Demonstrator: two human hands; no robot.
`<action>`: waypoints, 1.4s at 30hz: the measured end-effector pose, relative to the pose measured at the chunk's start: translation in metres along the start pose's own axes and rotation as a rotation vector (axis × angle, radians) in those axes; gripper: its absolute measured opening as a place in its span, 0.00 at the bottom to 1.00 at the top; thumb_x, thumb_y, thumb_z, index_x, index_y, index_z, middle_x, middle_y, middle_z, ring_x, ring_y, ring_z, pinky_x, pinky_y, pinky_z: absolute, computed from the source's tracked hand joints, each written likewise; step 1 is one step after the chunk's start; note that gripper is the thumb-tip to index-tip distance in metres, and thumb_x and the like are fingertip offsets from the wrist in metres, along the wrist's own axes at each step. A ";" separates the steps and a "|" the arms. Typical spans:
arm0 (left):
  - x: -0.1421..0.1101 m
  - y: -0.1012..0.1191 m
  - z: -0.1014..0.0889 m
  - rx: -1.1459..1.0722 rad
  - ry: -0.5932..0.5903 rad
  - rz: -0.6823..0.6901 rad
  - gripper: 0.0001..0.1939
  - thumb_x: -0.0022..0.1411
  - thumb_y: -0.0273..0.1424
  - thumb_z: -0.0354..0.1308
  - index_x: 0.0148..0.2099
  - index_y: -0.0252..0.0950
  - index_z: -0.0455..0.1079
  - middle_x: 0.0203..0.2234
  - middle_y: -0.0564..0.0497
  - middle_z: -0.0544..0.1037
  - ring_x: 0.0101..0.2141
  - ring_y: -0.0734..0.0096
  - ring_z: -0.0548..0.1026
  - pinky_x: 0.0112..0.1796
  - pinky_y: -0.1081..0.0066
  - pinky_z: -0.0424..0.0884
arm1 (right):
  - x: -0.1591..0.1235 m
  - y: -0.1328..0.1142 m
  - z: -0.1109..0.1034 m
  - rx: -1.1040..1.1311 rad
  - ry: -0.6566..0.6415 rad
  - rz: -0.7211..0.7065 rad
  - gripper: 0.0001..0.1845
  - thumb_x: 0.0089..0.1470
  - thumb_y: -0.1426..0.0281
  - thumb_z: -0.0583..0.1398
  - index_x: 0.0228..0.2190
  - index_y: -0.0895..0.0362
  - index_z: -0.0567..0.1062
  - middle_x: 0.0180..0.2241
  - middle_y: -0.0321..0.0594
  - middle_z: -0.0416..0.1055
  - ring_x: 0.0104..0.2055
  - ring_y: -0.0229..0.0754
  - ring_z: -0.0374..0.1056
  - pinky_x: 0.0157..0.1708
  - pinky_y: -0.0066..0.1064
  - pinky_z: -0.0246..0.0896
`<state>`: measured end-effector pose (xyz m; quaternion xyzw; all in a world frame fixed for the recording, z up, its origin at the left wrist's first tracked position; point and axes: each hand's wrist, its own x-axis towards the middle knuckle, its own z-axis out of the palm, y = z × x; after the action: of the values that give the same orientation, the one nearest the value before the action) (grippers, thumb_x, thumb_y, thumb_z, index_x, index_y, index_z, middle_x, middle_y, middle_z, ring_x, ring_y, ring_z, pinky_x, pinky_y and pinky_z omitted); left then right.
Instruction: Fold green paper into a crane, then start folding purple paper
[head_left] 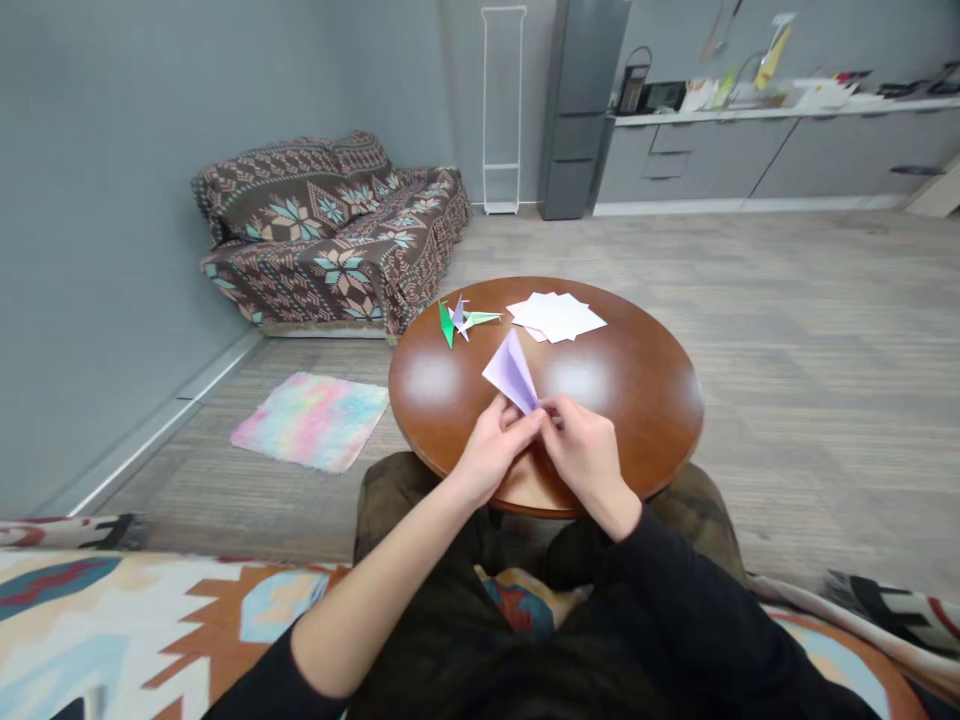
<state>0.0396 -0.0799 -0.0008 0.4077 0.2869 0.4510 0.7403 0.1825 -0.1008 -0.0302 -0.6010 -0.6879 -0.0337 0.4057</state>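
Right now the paper (512,372), a light purple piece folded to a tapering shape, is in both hands over the near half of the round table (652,385). Its long axis slants: the wide end points away from the body and a little to the left, while the narrow end comes back toward the person and slightly right, ending between the fingertips. So nearly all of the paper lies beyond the hands, and the grip is at the tapered tip alone.

The left hand (493,440) is nearer to the body of the paper. Its thumb presses near the tip, and its other fingers reach along the lower left side, partly under the paper. The right hand (585,440) comes in from the other side, thumb and forefinger pinched close on the same tip, the rest curled. The two hands almost meet there; whether their fingertips touch is too small to tell. A crease or opening runs down the paper toward that tip. I cannot tell whether any of it rests on the wood.

Farther off, past the wide end and to the left, three small folded figures (448,325) stand close together, one green, one purple, one pale green. Straight beyond and rightward, loose sheets (559,316) lie fanned in a pile, mostly white side up, apart from both hands.
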 end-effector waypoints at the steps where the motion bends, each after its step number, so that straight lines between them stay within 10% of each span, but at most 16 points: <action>1: 0.003 -0.003 0.003 -0.012 0.048 0.012 0.24 0.57 0.32 0.70 0.54 0.35 0.70 0.51 0.40 0.81 0.55 0.55 0.77 0.59 0.55 0.70 | -0.001 -0.002 0.001 0.045 -0.001 0.001 0.10 0.66 0.70 0.55 0.37 0.56 0.77 0.34 0.43 0.82 0.33 0.45 0.79 0.34 0.30 0.66; 10: 0.016 -0.016 -0.003 -0.042 0.304 0.146 0.13 0.51 0.24 0.63 0.42 0.33 0.74 0.37 0.46 0.84 0.48 0.52 0.80 0.52 0.57 0.75 | -0.012 -0.008 0.003 0.543 -0.003 0.247 0.03 0.59 0.69 0.60 0.32 0.54 0.72 0.32 0.42 0.80 0.31 0.46 0.78 0.33 0.34 0.74; 19: 0.016 -0.016 -0.011 0.174 0.468 0.211 0.23 0.43 0.29 0.77 0.43 0.32 0.79 0.38 0.43 0.85 0.46 0.49 0.82 0.51 0.55 0.76 | -0.003 0.006 -0.004 0.873 -0.054 0.508 0.12 0.53 0.63 0.66 0.34 0.59 0.79 0.31 0.41 0.81 0.32 0.46 0.75 0.34 0.34 0.71; 32: 0.012 0.000 -0.008 -0.138 0.216 -0.048 0.19 0.60 0.28 0.66 0.53 0.30 0.76 0.46 0.39 0.84 0.47 0.51 0.83 0.56 0.51 0.75 | 0.004 0.038 -0.022 1.023 -0.107 0.554 0.15 0.49 0.61 0.71 0.37 0.57 0.85 0.32 0.41 0.84 0.33 0.50 0.79 0.37 0.39 0.74; 42: 0.012 0.003 -0.010 -0.190 0.101 -0.181 0.18 0.66 0.27 0.60 0.57 0.30 0.73 0.50 0.37 0.82 0.51 0.51 0.81 0.59 0.50 0.72 | 0.000 0.043 -0.035 0.875 -0.267 0.320 0.13 0.55 0.61 0.67 0.35 0.57 0.85 0.34 0.37 0.82 0.35 0.48 0.75 0.36 0.35 0.70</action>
<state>0.0354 -0.0653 -0.0034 0.2850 0.3154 0.4275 0.7979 0.2367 -0.1073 -0.0257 -0.4713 -0.5826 0.3987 0.5286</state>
